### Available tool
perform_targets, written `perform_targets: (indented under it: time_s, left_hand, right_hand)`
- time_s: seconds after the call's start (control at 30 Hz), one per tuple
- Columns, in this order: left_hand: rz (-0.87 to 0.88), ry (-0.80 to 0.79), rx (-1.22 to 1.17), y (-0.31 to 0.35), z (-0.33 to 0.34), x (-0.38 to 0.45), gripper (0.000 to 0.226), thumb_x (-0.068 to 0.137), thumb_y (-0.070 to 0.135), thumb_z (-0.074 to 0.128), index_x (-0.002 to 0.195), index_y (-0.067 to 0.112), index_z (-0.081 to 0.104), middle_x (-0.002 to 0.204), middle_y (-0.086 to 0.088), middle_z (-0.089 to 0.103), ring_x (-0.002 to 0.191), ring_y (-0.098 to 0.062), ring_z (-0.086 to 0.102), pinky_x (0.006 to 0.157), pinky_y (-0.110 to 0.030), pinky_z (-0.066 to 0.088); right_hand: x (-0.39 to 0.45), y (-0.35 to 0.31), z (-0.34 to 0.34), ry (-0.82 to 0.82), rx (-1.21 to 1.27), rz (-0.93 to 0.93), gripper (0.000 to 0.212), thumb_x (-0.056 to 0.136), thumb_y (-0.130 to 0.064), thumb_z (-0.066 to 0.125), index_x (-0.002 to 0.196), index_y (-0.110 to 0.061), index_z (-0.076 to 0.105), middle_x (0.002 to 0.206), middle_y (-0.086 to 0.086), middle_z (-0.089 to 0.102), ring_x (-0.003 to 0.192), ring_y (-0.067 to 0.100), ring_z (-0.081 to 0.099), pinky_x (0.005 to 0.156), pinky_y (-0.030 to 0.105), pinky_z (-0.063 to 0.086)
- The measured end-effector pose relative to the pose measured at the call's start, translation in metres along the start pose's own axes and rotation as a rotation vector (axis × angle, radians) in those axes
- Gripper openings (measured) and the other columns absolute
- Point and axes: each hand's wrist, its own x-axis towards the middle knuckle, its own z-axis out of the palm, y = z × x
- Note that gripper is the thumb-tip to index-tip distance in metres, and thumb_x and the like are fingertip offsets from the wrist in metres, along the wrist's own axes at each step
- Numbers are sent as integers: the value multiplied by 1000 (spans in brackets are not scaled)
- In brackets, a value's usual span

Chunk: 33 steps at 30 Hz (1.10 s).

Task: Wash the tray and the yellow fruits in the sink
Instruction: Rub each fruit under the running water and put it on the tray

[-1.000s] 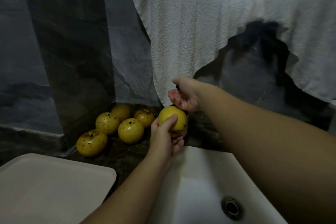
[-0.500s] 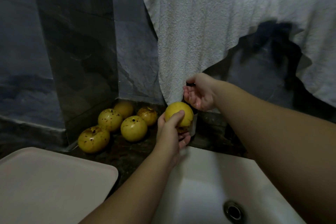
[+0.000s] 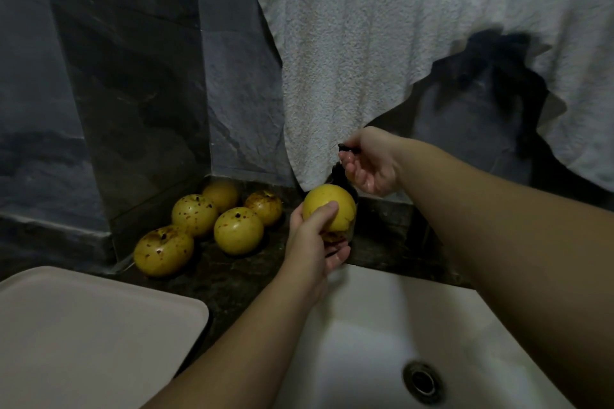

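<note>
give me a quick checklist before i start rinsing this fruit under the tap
1. Fruit gripped: ok, left hand holds the yellow fruit.
2. Fruit over the basin: not ok, it sits above the back edge of the sink.
3. Right hand on the dark tap fitting: ok.
4. Water running: cannot tell.
5. Drain unblocked: ok.
6. Other fruits on the counter, out of the way: ok.

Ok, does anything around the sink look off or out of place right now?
Mostly the towel: it hangs down over the dark tap that the right hand is reaching for. The five fruits on the counter are speckled with brown spots. Nothing spilled; the tray lies flat.
</note>
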Motion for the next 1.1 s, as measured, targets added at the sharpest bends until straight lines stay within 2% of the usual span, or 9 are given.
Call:
perform_targets:
  time_s: [0.1,0.2,0.27,0.4,0.6,0.77,0.93,1.03,1.1]
  left_hand:
    - [0,-14,-10,3,1,0,61,65,46,80,123,40,62,114,-9,64,90,-30,66,63,-30,58]
    - [0,-20,-13,4,1,2,48,83,40,79,128,39,60,114,-9,64,92,-30,66,64,-30,58]
    - [-4,-20,-18,5,0,2,44,88,38,76,129,38,60,112,-9,64,89,-29,66,64,-30,58]
    - [-5,-24,-15,5,1,2,44,89,37,75,129,38,59,110,-8,64,86,-28,66,64,-30,59]
    - [-13,-20,-15,2,0,3,33,88,37,76,117,42,61,110,-8,64,90,-30,67,66,-31,60]
    - [-6,-9,0,3,0,2,35,88,38,75,120,42,61,110,-8,64,88,-30,67,65,-31,59]
    - [-13,-21,6,3,0,0,32,88,38,75,117,43,61,110,-7,64,89,-29,68,66,-31,60]
    - [-15,-24,-2,2,-2,1,30,89,37,74,114,43,61,109,-6,65,88,-29,69,67,-31,60]
    - [-11,-26,-1,1,-1,0,36,85,38,77,117,42,61,110,-6,66,87,-29,69,66,-31,59]
  right_hand:
    - [-1,2,-1,-28,85,-10,42,104,-28,38,69,-17,57,49,-9,48,36,5,49,30,13,29]
    - [-1,3,-2,-62,144,-16,41,106,-27,36,73,-16,57,50,-9,48,36,5,48,31,13,30]
    - [0,6,-2,-68,145,-18,40,107,-27,35,75,-16,56,49,-9,46,35,4,45,32,12,29]
    - [2,14,-1,-88,156,-22,39,107,-26,35,74,-17,54,45,-10,40,31,4,38,31,14,27]
    - [-1,0,-4,-66,133,-2,41,108,-25,35,70,-19,51,43,-12,36,30,3,33,28,15,24]
    - [1,16,3,-52,160,-28,42,107,-25,33,68,-21,49,41,-12,36,29,4,32,29,16,22]
    - [-5,5,3,-44,170,-29,41,108,-24,34,71,-20,50,41,-13,35,30,2,31,29,16,22]
    - [-3,9,3,-61,188,-41,39,108,-29,38,72,-19,51,42,-12,38,30,2,35,29,14,23]
    - [-5,13,4,-72,230,-50,39,107,-36,43,79,-13,55,48,-7,51,33,4,47,31,12,30]
